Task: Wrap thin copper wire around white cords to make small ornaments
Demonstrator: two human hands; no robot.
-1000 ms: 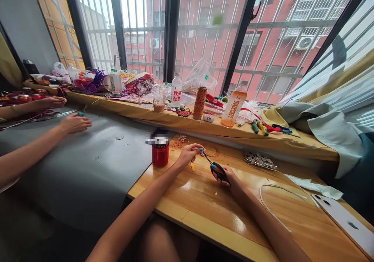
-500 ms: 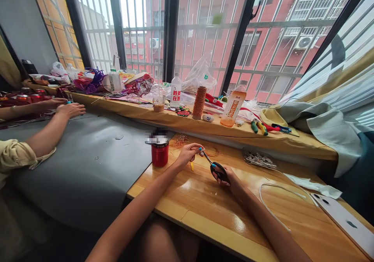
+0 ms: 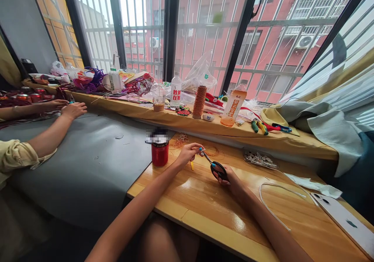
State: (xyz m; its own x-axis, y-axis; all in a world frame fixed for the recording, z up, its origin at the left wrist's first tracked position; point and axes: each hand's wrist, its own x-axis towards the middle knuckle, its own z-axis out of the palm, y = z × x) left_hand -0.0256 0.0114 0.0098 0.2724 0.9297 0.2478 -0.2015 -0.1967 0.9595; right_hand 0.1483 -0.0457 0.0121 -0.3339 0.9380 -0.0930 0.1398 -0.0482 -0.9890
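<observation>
My right hand (image 3: 224,176) is closed round the black handles of a pair of scissors (image 3: 218,171), whose metal blades point up and left. At the blade tips, my left hand (image 3: 189,154) pinches a small pale item (image 3: 201,153), too small to make out. Both hands are above the wooden table (image 3: 201,199). A yellow strip (image 3: 192,165) lies just below my left hand. Thin orange cord (image 3: 214,151) is coiled behind the hands. To the left stands a red jar (image 3: 159,154).
A tray of small pieces (image 3: 260,159), a white cord (image 3: 260,192), a tissue (image 3: 312,185) and a phone (image 3: 346,221) lie at right. Bottles, pliers (image 3: 259,127) and a cord spool (image 3: 199,102) line the sill. Another person's hands (image 3: 70,108) work at far left.
My hands and the scissors have barely moved. The other person's hands at the left have shifted slightly.
</observation>
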